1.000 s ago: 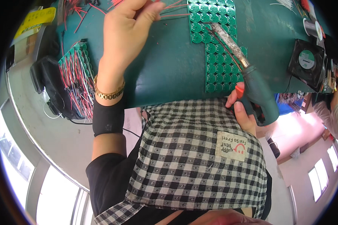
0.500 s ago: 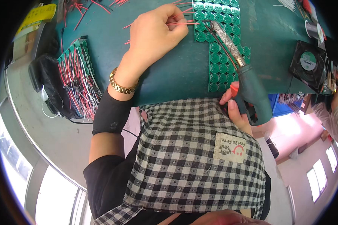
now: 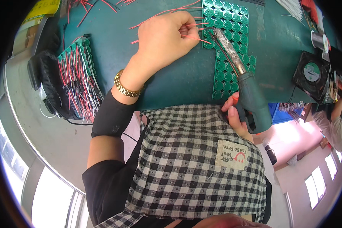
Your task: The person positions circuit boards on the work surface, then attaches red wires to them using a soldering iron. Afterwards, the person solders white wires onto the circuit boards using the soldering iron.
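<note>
My left hand (image 3: 164, 42) pinches a thin red wire (image 3: 195, 38) and holds its end against a green panel of round circuit boards (image 3: 228, 34) on the teal table. My right hand (image 3: 235, 116) grips the dark green handle of a soldering iron (image 3: 250, 95) near the table's front edge. The iron's long metal tip (image 3: 226, 43) reaches up to the panel, right beside the wire end. A gold bracelet (image 3: 126, 88) circles my left wrist above a black sleeve.
More loose red wires (image 3: 159, 15) lie at the table's far side. A stack of green boards with red and white wires (image 3: 78, 76) sits at the left. A small black fan (image 3: 311, 76) and a solder spool (image 3: 320, 40) stand at the right. Another person's arm (image 3: 336, 125) shows at far right.
My left hand has moved right from the loose wires to the green panel, carrying a red wire. The soldering iron has stayed nearly still with its tip on the panel.
</note>
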Motion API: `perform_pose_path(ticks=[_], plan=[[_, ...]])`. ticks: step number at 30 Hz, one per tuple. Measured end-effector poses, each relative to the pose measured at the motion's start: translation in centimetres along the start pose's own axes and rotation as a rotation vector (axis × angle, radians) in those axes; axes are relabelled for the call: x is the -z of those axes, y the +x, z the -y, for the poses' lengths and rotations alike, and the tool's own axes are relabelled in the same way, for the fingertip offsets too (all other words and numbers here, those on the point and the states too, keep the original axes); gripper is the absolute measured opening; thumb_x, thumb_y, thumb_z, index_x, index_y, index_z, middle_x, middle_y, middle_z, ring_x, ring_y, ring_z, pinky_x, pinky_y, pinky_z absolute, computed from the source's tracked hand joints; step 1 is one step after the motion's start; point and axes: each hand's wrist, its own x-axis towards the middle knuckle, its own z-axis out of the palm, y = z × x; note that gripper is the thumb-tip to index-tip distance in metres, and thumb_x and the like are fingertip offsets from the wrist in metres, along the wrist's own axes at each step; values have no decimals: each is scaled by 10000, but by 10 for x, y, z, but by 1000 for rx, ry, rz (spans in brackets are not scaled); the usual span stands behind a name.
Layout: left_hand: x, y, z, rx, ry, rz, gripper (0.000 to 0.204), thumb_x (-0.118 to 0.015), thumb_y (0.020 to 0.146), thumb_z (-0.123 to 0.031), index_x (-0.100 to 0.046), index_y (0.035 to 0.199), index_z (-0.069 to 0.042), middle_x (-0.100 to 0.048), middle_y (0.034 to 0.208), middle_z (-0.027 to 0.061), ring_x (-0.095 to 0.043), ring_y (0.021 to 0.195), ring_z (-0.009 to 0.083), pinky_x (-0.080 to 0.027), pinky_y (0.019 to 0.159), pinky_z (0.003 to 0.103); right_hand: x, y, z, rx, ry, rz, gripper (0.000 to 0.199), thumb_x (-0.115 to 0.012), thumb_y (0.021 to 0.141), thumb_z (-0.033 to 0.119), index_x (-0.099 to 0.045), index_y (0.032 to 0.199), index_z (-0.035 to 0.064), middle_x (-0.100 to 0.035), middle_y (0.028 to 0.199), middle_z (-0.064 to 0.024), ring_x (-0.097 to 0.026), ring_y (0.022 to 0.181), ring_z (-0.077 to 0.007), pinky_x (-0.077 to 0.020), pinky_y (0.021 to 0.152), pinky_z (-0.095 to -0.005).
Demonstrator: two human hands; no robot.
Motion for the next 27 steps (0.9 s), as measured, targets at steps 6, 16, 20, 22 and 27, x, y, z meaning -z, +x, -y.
perform_pose_path(ticks=[6, 16, 20, 22, 27], plan=[[2, 2, 1, -46, 43, 5, 72, -670, 715, -153, -655, 755, -94, -644, 650, 16, -595, 539, 109, -462, 532, 239, 3, 3, -4, 70, -63, 45, 110, -578, 797, 52, -563, 894, 2, -566, 746, -49, -546, 677, -135, -448, 619, -271], [2, 2, -1, -15, 7, 34, 64, -665, 698, -178, -630, 716, -126, -620, 616, 2, -605, 555, 155, -454, 505, 290, 10, -6, -10, 91, 8, 91, 352, -540, 857, 32, -420, 1188, 20, -544, 884, -119, -568, 790, -193, -473, 730, -330], [0, 2, 1, -22, 27, 44, 84, -670, 716, -180, -619, 710, -113, -602, 604, 3, -588, 543, 134, -442, 515, 271, 13, -5, -3, 155, 83, 96, 434, -550, 861, 37, -389, 1263, 12, -563, 886, -127, -575, 790, -200, -477, 742, -347], [2, 2, 1, -21, 35, 44, 90, -669, 716, -182, -615, 705, -111, -601, 603, 3, -589, 544, 138, -443, 514, 275, 14, -6, -3, 161, 81, 88, 441, -553, 862, 38, -385, 1268, 6, -568, 886, -129, -578, 791, -201, -478, 740, -350], [3, 4, 1, -28, 43, 37, 102, -668, 714, -188, -605, 698, -110, -597, 590, 0, -591, 543, 151, -445, 515, 287, 9, 0, 4, 115, -43, 15, 361, -572, 785, 84, -485, 1119, -19, -544, 788, -79, -535, 670, -143, -462, 605, -278]])
